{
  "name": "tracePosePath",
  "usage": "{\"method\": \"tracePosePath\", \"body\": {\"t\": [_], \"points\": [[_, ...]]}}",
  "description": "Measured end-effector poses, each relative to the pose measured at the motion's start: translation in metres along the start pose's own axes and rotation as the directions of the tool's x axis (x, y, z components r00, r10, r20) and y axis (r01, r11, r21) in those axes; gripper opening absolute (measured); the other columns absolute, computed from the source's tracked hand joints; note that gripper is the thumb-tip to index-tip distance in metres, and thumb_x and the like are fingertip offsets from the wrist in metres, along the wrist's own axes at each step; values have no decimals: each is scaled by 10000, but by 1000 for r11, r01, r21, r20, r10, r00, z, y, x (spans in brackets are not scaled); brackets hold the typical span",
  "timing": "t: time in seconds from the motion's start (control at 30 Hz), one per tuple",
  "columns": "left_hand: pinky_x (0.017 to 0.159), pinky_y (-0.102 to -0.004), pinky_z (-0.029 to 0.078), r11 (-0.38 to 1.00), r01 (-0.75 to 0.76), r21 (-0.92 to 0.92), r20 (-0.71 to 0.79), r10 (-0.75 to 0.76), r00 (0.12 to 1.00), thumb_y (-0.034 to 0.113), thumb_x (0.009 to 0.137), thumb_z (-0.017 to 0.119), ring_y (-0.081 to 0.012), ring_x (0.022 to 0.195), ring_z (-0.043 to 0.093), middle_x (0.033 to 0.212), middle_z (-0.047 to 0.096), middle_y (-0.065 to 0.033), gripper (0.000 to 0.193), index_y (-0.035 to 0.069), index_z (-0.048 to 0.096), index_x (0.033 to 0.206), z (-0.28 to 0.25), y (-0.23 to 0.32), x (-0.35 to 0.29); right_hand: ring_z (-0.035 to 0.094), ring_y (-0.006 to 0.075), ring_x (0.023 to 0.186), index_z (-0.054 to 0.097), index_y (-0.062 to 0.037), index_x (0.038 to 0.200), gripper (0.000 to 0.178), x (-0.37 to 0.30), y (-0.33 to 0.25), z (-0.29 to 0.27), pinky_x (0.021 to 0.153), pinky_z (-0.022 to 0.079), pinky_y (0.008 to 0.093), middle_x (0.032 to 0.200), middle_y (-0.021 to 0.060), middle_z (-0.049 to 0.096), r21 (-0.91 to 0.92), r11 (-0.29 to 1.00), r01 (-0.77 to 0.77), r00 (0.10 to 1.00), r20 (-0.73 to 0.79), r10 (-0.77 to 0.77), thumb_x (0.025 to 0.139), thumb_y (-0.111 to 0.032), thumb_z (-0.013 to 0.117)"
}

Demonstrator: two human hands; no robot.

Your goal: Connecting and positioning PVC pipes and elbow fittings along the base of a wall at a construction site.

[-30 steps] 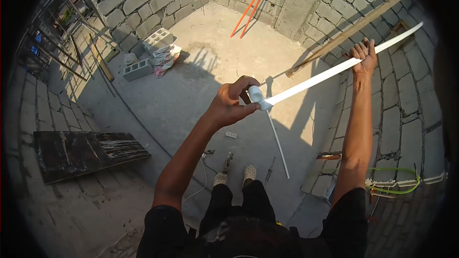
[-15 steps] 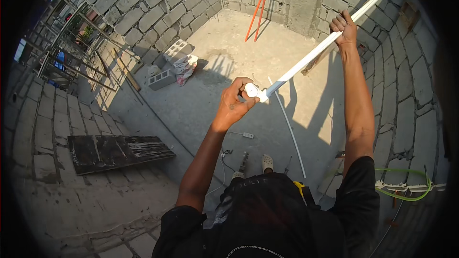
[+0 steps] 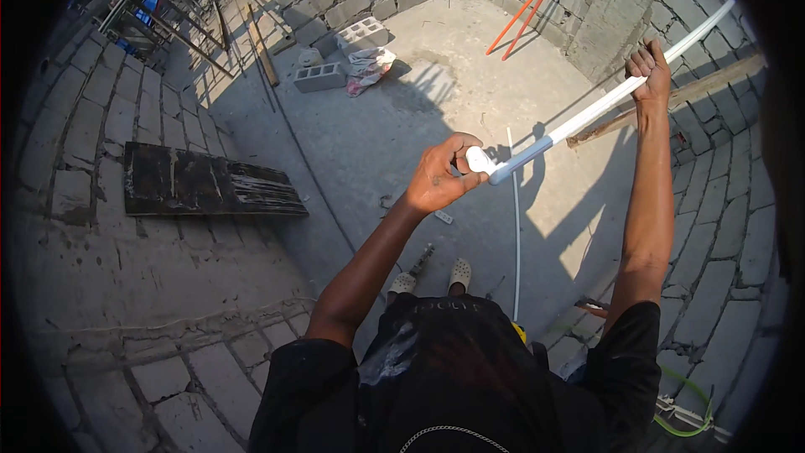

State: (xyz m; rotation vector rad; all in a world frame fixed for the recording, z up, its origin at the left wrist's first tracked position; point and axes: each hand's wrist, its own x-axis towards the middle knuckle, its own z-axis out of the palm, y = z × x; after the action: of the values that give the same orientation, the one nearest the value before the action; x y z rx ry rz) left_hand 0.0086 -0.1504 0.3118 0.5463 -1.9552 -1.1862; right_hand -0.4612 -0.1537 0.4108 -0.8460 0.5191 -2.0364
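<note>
With my left hand (image 3: 436,179) I pinch the white pipe fitting (image 3: 478,159); my right hand (image 3: 651,77) is closed around the white PVC pipe (image 3: 587,120).

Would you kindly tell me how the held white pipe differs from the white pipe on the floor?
The held pipe is off the ground, gripped by the right hand; the floor pipe lies on the concrete floor.
The held pipe slants up rightward across the view; the floor pipe runs nearly straight up it.
The held pipe looks thicker than the floor pipe, though it is nearer the camera.
Both are white, long and slim.
</note>
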Motion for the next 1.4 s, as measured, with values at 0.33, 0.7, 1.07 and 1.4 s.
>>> {"method": "tracePosePath", "body": {"t": [0.33,0.7,1.07,1.4], "points": [[677,-271,472,989,149,17,34,-150,988,60,719,811,-99,712,570,779,624,-17,454,41,593,1117,-2,-11,-5,303,74,434,555,-33,979,210,5,25,-12,407,290,249,550,-62,308,-63,997,-35,990,-138,26,978,-236,608],[714,-286,483,984,178,20,30,-179,983,69,727,812,-112,732,593,762,621,-26,460,52,590,1130,-5,-14,-10,326,76,432,557,-42,962,211,6,40,-25,402,306,252,539,-61,323,-70,994,-85,979,-193,70,978,-246,610],[673,-244,463,971,228,-72,-2,-229,973,26,700,810,-79,724,545,797,608,-7,418,61,609,1064,1,-12,-30,320,78,432,551,-20,1003,203,-4,52,-14,402,301,251,544,-55,321,-91,991,-96,983,-164,80,984,-217,595],[657,-243,453,993,115,-41,-42,-116,992,38,696,814,-73,711,524,802,595,1,403,51,618,1048,1,-25,-38,328,82,430,554,-15,1004,189,-1,60,-8,395,317,256,544,-53,326,-65,992,-104,988,-125,95,994,-203,571]]}}
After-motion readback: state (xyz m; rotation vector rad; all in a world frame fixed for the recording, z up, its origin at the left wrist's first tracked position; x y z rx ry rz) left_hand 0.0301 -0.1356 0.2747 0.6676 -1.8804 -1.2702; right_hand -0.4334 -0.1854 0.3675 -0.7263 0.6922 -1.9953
